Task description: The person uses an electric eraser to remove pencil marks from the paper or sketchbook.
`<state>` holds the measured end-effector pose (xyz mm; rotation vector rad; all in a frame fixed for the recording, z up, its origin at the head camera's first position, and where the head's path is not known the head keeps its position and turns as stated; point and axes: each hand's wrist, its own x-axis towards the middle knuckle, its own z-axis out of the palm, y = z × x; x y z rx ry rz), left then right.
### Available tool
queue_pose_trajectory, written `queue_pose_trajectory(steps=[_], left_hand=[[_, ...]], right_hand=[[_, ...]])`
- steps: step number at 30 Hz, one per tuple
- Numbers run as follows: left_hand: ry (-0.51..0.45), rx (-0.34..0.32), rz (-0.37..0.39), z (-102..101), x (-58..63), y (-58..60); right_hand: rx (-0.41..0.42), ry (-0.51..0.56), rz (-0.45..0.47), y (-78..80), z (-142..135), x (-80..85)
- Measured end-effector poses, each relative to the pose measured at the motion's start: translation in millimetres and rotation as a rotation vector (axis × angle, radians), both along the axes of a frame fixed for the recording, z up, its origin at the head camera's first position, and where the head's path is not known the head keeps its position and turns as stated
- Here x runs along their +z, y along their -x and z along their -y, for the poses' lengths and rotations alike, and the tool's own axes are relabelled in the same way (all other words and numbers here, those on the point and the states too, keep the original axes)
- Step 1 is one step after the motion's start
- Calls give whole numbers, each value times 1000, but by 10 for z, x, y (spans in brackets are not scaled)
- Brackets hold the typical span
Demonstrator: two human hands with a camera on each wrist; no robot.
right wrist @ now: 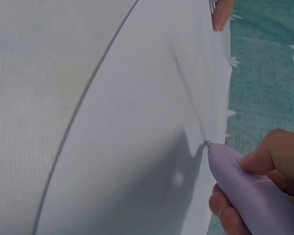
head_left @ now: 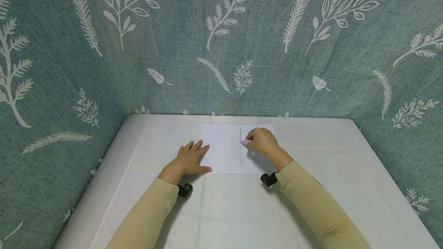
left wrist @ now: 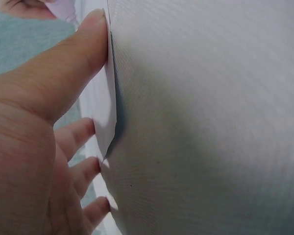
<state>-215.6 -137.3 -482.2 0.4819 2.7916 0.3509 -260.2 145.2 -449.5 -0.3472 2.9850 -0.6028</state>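
Observation:
A white sheet of paper [head_left: 221, 151] lies on the table with a faint grey line [head_left: 241, 155] running from its far side toward its near side. In my right hand [head_left: 263, 141] I grip a fat lilac correction pen [right wrist: 245, 188], thumb and fingers round its body. Its narrow metal tip [right wrist: 208, 143] points down at the paper, right at the line. My left hand [head_left: 189, 160] rests on the sheet's left edge with the fingers spread. The left wrist view has the left thumb [left wrist: 83, 51] along the near edge, where the paper's corner lifts slightly off the cloth.
A white cloth with fold creases covers the table [head_left: 242, 214]. Green-blue fabric [head_left: 187, 76] with white leaf prints hangs behind and at both sides. Black wrist cameras sit at the left cuff [head_left: 185, 190] and the right cuff [head_left: 268, 180].

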Motion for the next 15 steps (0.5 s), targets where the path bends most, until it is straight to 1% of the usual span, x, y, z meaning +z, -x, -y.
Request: queue_pose_trajectory(steps=[5,11,15], left_hand=[[2,4,4,7,-6,10],[2,7,1,6,-6,11],[4,4,-1,-2,5,3]], right_hand=[[-8,-2,0,4,-5,-7],[7,6,18,9,9,-15],[2,-4,9,14,11,-21]])
